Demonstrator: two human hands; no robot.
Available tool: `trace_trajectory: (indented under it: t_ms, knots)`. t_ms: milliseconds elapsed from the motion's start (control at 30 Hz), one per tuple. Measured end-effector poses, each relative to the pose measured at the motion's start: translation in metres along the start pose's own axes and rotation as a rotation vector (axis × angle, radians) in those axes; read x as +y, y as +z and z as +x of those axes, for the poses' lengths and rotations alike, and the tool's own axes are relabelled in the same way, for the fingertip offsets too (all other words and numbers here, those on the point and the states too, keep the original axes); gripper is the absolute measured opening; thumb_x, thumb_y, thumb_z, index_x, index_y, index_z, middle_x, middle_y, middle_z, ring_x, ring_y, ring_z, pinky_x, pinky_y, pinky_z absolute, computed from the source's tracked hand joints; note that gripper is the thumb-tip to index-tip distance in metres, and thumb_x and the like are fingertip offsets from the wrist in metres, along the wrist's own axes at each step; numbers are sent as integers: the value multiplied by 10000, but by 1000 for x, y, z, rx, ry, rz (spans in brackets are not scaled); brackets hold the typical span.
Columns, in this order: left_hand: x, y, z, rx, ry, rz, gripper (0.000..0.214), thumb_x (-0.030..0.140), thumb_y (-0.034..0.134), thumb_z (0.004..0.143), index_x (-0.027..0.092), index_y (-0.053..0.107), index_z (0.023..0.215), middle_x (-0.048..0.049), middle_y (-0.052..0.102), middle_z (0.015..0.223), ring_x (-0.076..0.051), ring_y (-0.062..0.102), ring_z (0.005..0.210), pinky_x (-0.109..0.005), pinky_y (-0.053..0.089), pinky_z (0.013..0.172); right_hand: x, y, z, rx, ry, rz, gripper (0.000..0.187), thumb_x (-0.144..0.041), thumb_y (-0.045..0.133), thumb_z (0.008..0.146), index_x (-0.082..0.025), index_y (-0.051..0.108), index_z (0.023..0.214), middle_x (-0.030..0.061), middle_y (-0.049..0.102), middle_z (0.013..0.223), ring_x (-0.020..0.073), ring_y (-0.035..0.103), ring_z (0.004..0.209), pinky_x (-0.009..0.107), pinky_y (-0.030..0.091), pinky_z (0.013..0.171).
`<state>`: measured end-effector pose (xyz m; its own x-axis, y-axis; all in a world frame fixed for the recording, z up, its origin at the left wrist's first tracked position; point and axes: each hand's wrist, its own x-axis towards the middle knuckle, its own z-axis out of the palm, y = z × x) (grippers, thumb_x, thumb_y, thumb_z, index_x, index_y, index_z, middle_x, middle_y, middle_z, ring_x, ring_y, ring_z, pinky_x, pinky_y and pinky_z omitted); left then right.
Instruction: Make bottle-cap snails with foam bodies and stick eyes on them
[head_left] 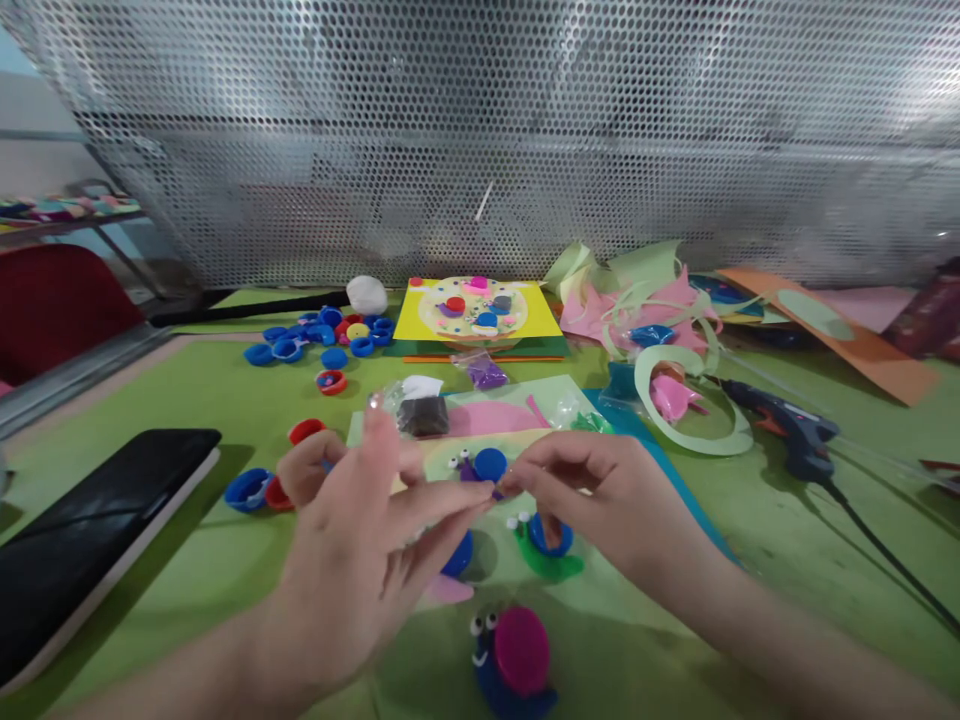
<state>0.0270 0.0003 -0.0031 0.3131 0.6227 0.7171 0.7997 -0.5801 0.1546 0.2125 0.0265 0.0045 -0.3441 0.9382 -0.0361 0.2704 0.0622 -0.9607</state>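
My left hand is open, one finger raised and two stretched right; a small shiny spot shows on the raised fingertip. Those two fingers meet the pinched fingertips of my right hand; whatever lies between is too small to make out. Just behind the fingertips lies a purple clay snail with a blue bottle-cap shell. A green clay snail with a blue cap sits under my right hand. Partly hidden by my left hand is a pink clay snail. Nearest me stands a blue clay snail with a magenta cap.
Several blue caps lie back left, near a black phone. A decorated plate rests on yellow card. Bagged black clay and purple clay lie mid-table. On the right are paper scraps and a glue gun.
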Motion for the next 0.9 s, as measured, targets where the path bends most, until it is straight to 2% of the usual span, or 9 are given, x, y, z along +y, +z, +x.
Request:
trace_trajectory:
  t_ms: [133,233,400,567,667,767,833,900]
  knots:
    - [1,-1,8,6,100,-2,101,233,538,881,260,633,856,30,653,664,-166,575,618,-384,331,632,3,-5,5,-22,32,84,159,-316,609,757,-174,636,693,-28,578,546,68,496,418,193,367,414]
    - [0,0,9,6,112,-16,93,218,548,878,256,627,845,39,658,652,-172,593,656,-403,334,690,5,-5,5,-64,57,112,186,-354,639,734,-171,637,701,-41,523,486,74,478,425,198,355,420]
    - [-1,-2,7,-1,150,-1,130,209,552,869,271,648,807,32,673,659,-183,573,685,-384,318,672,5,-3,4,-54,71,88,188,-352,662,708,-177,599,683,-44,508,494,80,475,442,206,353,432]
    - [-2,-1,4,-61,86,41,144,251,531,869,304,645,800,22,676,661,-213,584,767,-398,383,727,4,-3,3,-40,72,25,197,-345,687,687,-185,578,649,-53,492,501,73,448,443,200,326,413]
    - [-1,1,3,-27,93,51,138,236,532,868,305,634,806,26,701,694,-225,602,793,-406,406,724,2,-3,2,-64,30,4,215,-355,615,758,-183,584,633,-43,515,522,69,454,452,197,343,425]
    - [-2,5,0,2,150,56,134,198,549,862,291,611,937,29,730,766,-228,618,833,-387,420,691,2,-3,1,-80,-4,-18,244,-349,554,805,-180,583,631,-33,549,556,68,474,460,198,365,441]
    - [-3,7,-3,-1,145,46,318,170,562,853,275,524,1151,32,742,791,-230,630,848,-386,423,686,3,-4,2,-68,-5,-42,219,-350,557,803,-185,593,665,-40,534,547,73,479,462,198,367,439]
    - [-3,9,-5,-18,104,23,511,173,563,855,260,368,1320,43,751,778,-238,641,866,-403,420,711,5,-5,4,-58,-8,-70,190,-350,564,799,-191,614,708,-42,532,554,77,484,471,199,374,443]
